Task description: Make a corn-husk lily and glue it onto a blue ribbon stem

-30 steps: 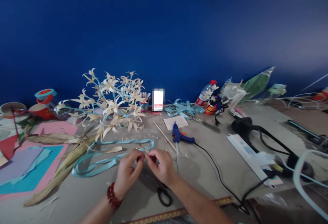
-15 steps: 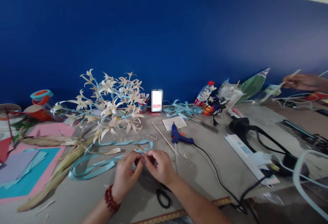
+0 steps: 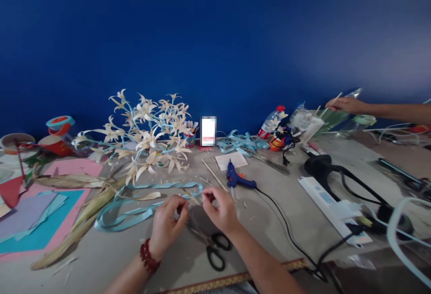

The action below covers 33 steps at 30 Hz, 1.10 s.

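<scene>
My left hand (image 3: 170,217) is closed in a pinch over the table; whatever lies between its fingertips is too small to make out. To its right, my right hand (image 3: 221,209) also has thumb and fingers brought together, and I cannot make out what they hold. A narrow tan strip (image 3: 191,195) shows just beyond the gap between them. Below the hands lie black-handled scissors (image 3: 212,245), partly in shadow. A light blue ribbon (image 3: 134,217) loops on the table beside my left hand. Past my right hand rests a blue glue gun (image 3: 237,177).
Pale flowers on blue stems (image 3: 148,137) stand behind my hands. Dried husks (image 3: 84,217) and coloured paper (image 3: 37,226) lie left. A power strip (image 3: 332,208) with cables lies right. At far right, another person's hand (image 3: 348,104) holds a thin stick near a white holder (image 3: 311,130).
My hands have drawn apart, the right one moving up and right, so more of the scissors shows. The other person's hand has moved left with the stick to the white holder.
</scene>
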Tool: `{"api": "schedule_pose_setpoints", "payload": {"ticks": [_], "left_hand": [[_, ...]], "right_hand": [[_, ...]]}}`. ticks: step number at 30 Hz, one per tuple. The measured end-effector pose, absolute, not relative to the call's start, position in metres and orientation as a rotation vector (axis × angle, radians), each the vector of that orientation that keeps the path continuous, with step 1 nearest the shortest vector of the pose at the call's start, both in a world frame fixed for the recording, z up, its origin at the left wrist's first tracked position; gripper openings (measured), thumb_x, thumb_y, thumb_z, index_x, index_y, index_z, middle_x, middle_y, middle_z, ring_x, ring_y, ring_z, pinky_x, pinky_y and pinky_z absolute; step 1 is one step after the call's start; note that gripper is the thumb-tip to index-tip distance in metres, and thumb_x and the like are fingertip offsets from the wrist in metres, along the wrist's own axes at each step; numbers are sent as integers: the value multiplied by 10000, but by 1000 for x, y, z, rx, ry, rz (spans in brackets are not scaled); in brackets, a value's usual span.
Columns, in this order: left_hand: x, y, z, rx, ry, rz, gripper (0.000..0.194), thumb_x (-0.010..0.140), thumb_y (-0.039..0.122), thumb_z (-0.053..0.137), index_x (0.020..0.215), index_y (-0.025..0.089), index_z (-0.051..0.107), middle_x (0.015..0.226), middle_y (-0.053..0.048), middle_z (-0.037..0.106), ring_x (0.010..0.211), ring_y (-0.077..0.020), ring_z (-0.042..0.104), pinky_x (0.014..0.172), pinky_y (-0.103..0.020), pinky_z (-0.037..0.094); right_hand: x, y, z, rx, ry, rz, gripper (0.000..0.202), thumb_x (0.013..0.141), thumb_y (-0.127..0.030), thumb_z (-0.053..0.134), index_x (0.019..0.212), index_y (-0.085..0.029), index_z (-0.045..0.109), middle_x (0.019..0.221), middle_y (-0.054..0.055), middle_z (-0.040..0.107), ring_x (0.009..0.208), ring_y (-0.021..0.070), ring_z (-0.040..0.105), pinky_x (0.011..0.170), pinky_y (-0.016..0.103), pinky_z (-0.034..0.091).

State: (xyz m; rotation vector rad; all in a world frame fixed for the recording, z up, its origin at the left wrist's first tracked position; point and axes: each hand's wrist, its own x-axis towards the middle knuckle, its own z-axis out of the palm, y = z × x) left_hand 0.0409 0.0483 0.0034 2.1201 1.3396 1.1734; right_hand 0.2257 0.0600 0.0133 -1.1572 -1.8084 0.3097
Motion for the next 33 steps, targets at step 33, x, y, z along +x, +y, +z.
{"api": "schedule_pose_setpoints", "payload": {"ticks": [33], "left_hand": [[45,47,7,2116,1271,1162,105,880,148,522,841,200,605,758,-32,656,713,-181,633,666,-282,491]], "right_hand": [[217,56,17,-1018,-1944,642,138,852,-199,563,974,-225,620,788,14,705,686,166,659,643,254,502]]}}
